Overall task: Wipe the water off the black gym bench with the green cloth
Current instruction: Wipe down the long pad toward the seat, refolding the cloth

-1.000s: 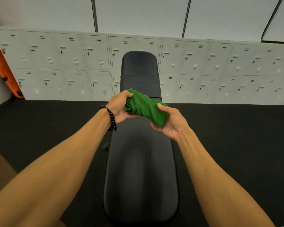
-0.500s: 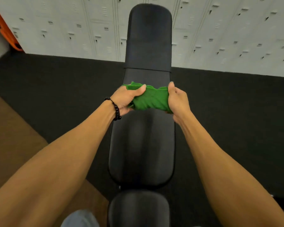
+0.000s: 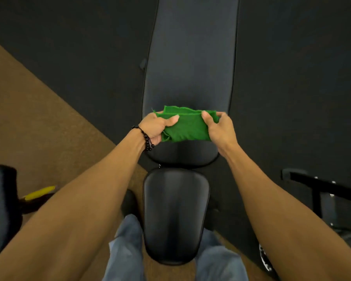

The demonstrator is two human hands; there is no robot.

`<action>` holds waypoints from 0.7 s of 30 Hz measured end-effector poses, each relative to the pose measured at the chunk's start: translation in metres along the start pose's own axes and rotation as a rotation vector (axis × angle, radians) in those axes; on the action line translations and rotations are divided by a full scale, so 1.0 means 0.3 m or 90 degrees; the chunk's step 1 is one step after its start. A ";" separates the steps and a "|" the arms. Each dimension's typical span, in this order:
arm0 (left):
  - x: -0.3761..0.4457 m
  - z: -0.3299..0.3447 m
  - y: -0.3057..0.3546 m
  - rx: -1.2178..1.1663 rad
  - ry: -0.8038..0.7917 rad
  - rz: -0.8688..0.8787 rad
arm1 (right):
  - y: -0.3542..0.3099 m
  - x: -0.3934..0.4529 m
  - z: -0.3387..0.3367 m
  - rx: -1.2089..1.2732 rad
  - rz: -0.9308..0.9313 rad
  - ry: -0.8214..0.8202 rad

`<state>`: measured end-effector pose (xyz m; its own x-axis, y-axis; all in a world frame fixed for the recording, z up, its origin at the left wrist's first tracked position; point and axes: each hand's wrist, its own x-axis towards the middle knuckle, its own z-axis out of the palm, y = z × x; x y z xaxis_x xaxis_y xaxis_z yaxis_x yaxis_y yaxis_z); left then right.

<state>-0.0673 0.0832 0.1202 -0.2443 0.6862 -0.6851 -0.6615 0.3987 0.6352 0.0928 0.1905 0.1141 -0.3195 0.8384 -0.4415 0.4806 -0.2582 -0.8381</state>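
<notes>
The person stands astride the near end of the desk point(image 3: 188, 63), a long black padded gym piece running away from them, with its separate seat pad point(image 3: 175, 216) between their jeans-clad legs point(image 3: 126, 250). Both hands are up over the lower part of the long pad, and the green cloth point(image 3: 183, 126) is stretched between them, folded over into a flat band.

The left hand point(image 3: 156, 127), with a black bead bracelet point(image 3: 145, 137) at its wrist, pinches the cloth's left end, thumb on top and fingers curled under. The right hand point(image 3: 220, 128) grips the right end the same way, thumb laid over the upper edge. Neither hand is spread flat.

To my eye this is the preparing step: the cloth is being folded or straightened into a pad, and wiping has not begun. Whether the cloth touches the padding or hangs just above it, I cannot tell from here. I also can't make out any water on the black surface; it reads as an even dull sheen.

The next move, I'd judge, calls for laying the cloth down flat, pressing a palm on it, and drawing it along the pad's length so the whole width gets covered.
</notes>
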 end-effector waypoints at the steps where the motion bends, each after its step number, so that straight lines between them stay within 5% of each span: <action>1: 0.003 -0.020 -0.062 -0.005 0.024 -0.015 | 0.062 -0.021 0.010 -0.003 0.028 -0.012; 6: -0.018 -0.124 -0.343 0.142 0.138 -0.100 | 0.345 -0.138 0.078 -0.014 0.121 -0.069; 13: -0.049 -0.244 -0.607 0.569 0.078 -0.033 | 0.587 -0.289 0.145 -0.125 0.239 -0.038; 16: -0.067 -0.240 -0.636 0.660 0.037 -0.022 | 0.617 -0.335 0.150 -0.227 0.223 0.004; 19: -0.108 -0.225 -0.636 0.959 0.084 0.042 | 0.611 -0.402 0.152 -0.411 0.134 0.055; 21: -0.146 -0.198 -0.650 1.107 0.074 0.133 | 0.602 -0.448 0.163 -0.484 0.063 -0.008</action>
<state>0.0304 -0.0606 0.0050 -0.3151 0.7941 -0.5198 0.8246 0.5002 0.2642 0.1825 0.0077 0.0065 -0.2527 0.8223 -0.5099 0.9357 0.0736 -0.3451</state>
